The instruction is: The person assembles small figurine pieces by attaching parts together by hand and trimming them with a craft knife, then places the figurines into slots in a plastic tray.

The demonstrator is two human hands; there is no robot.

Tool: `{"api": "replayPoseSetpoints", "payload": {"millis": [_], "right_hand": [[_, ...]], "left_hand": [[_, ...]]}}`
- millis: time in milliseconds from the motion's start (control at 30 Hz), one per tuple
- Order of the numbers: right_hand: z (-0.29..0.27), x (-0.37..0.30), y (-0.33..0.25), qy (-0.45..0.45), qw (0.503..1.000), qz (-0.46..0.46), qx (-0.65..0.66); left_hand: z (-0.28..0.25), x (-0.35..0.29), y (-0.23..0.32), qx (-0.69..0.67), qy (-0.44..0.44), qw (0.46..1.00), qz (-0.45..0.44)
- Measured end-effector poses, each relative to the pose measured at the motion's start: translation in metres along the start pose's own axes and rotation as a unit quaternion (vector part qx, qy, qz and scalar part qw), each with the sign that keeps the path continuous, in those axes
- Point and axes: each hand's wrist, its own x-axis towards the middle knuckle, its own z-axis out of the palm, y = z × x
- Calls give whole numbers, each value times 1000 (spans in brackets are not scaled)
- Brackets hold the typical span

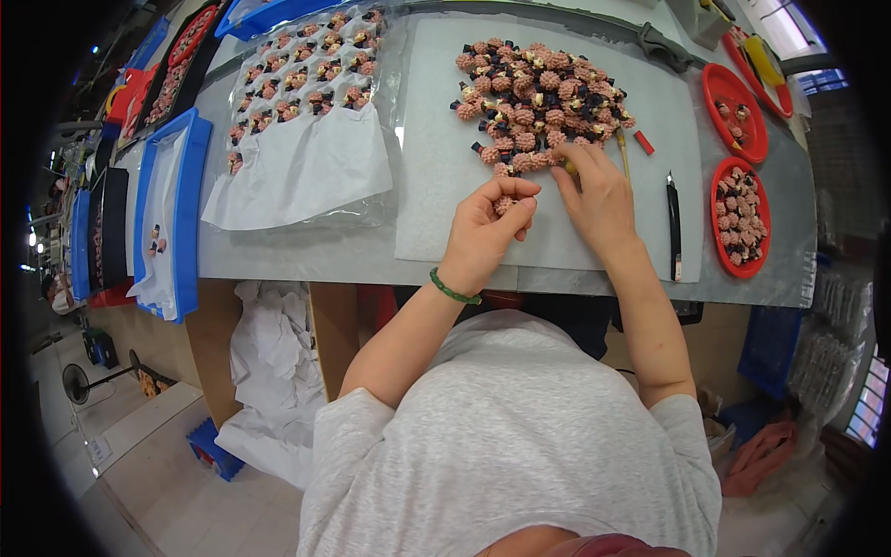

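Note:
On a white foam sheet (436,121) lies a heap of small figurines (538,93) with knobbly pink bodies, dark parts and cream-yellow patches. My left hand (484,232), with a green bead bracelet at its wrist, is closed around one pink figurine (504,203) just in front of the heap. Only part of that figurine shows between the fingers. My right hand (599,195) reaches to the heap's near edge. Its thumb and index finger curl close together there, around something small and yellowish that I cannot make out. A thin wooden stick (623,158) lies beside its outer edge.
Left of the sheet, a clear tray (385,200) holds rows of figurines partly under white paper (297,172). A blue bin (193,213) stands farther left. To the right lie a red cap (643,142), a black pen-like tool (674,227) and red dishes (716,218) with pink pieces.

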Motion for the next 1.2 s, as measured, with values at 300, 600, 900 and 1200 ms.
{"api": "replayPoseSetpoints", "payload": {"millis": [300,600,900,1200], "right_hand": [[-10,0,-3,39,997,-55,43],[-16,-26,-48,-10,928,132,349],[-9,-40,-25,-22,855,163,492],[-4,-46,-21,14,863,132,488]], "left_hand": [[-5,-2,0,29,17,999,10],[-2,4,1,53,7,998,19],[-3,-1,4,-64,-20,998,12],[-3,-1,3,-43,-57,996,55]]}}
